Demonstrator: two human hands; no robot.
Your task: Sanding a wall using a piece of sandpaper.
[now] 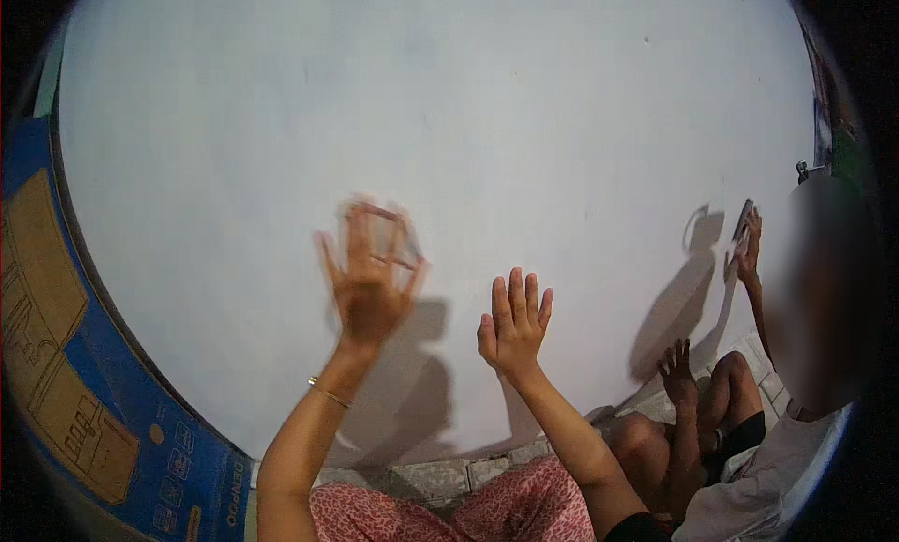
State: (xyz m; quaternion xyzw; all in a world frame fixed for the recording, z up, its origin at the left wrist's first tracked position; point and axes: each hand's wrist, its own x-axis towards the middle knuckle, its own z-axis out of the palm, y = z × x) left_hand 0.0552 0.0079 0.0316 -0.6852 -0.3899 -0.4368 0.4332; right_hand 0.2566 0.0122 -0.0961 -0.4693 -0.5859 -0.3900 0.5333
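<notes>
I see the person's left hand (370,294) blurred, fingers spread, with a reddish-edged angular thing (408,247) at the fingertips; I can't make out what it is, or whether it is gripped. A thin bracelet (330,393) circles that wrist. To its right, the right hand (516,323) is raised before the pale wall (562,111), fingers extended. Patterned pink clothing (524,500) covers the lap, near. On my far left stands a printed blue-and-brown panel (103,355). At right, a co-worker (758,476) raises one hand with a dark flat thing (743,221) beside the wall.
</notes>
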